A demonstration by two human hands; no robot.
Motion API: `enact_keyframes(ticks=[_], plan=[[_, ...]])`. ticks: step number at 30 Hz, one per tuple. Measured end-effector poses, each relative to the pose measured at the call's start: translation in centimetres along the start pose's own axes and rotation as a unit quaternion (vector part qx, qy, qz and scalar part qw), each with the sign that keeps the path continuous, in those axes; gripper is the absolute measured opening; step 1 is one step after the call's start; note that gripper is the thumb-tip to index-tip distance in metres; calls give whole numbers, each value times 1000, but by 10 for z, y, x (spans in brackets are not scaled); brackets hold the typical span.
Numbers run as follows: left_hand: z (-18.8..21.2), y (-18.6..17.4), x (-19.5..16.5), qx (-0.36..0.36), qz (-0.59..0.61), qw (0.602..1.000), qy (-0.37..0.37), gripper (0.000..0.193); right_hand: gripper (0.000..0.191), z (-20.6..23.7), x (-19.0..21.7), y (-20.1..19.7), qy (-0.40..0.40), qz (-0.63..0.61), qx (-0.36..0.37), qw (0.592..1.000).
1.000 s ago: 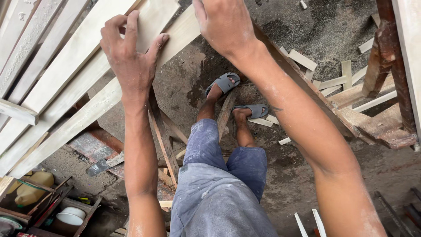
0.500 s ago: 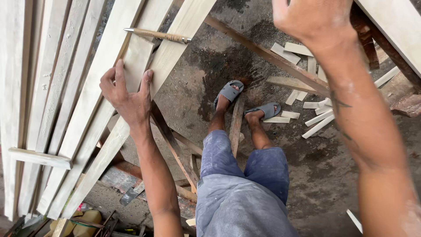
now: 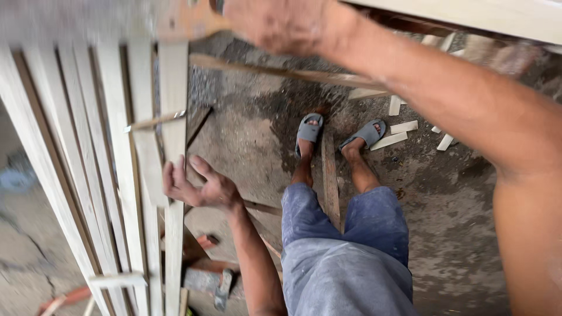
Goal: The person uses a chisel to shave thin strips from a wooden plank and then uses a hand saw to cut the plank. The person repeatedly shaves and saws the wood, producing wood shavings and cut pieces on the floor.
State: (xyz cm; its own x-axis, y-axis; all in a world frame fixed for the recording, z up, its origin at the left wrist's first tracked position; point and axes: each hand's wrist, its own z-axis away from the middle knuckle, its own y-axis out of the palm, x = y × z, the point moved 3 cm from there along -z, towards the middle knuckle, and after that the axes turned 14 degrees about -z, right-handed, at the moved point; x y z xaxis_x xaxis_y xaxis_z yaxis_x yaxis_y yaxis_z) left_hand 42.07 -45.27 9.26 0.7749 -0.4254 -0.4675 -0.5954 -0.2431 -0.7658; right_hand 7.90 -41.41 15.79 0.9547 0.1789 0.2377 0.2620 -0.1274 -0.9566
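Several pale wooden planks [image 3: 126, 175] stand side by side at the left, running top to bottom. My left hand [image 3: 196, 187] is open with fingers spread, its palm against the right edge of the outermost plank [image 3: 174, 117]. At the top edge, my right hand [image 3: 275, 23] is blurred by motion and sits at the upper end of that same plank. Whether it grips the wood is unclear. A thin stick [image 3: 155, 121] lies across the planks above my left hand.
My legs in blue shorts [image 3: 345, 246] and grey sandals [image 3: 309, 131] stand on a dirty concrete floor. A narrow lath [image 3: 329, 175] lies between my feet, short offcuts [image 3: 398, 134] beside them. A hammer [image 3: 221, 288] lies low left. A long strip [image 3: 281, 73] crosses the floor.
The view has swung, so the planks now run upright. My left hand has lifted from flat on the boards to the plank's edge. My right arm has swept across the top.
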Motion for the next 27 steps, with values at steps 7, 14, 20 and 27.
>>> enact_keyframes(ticks=[7, 14, 20, 27], plan=[[76, 65, -124, 300, 130, 926, 186, 23, 12, 225, 67, -61, 83, -6, -214, 973], [109, 151, -309, 309, 113, 762, 558, 78, 17, 451, 170, -146, 496, -99, -344, 791], [126, 200, -390, 373, 99, 720, 576, 76, 25, 567, 260, -78, 599, -281, -569, 488], [179, 187, -421, 416, 184, 708, 540, 64, 30, 606, 295, -11, 525, -258, -711, 390]])
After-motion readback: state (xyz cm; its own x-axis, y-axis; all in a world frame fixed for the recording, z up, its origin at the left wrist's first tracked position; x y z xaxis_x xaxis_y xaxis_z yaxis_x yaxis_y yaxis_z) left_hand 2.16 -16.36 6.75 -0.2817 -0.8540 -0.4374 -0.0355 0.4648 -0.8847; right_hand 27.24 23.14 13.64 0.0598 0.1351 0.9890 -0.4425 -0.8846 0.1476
